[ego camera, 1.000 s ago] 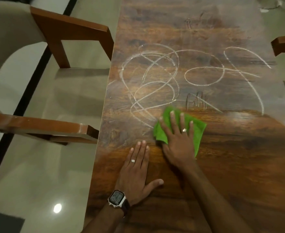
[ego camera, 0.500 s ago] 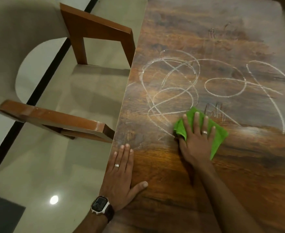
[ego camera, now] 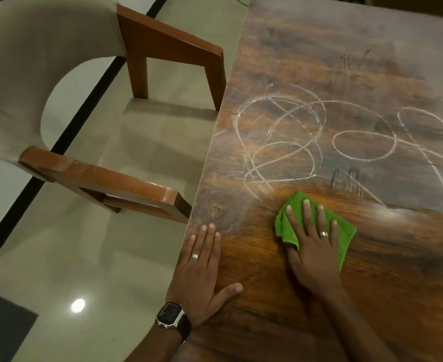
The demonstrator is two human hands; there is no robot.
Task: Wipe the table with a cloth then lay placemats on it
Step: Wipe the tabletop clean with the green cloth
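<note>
Table (ego camera: 319,296) wiping is in hand: the left hand (ego camera: 202,270) lies flat and empty at the near edge; the right hand (ego camera: 311,246) presses flat, fingers spread, on the green cloth (ego camera: 345,239). Chalk scribbles (ego camera: 293,142) beyond likely need forward strokes next.

Green cloth (ego camera: 345,232), brown woodgrain table (ego camera: 371,296)

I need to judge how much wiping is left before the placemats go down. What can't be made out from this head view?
- Table: its right side and near end are cut off by the frame edges.
- Green cloth: its middle is hidden under the right hand.
- White scribbles: the rightmost loops run past the frame edge.
- Placemats: none in view.
</note>
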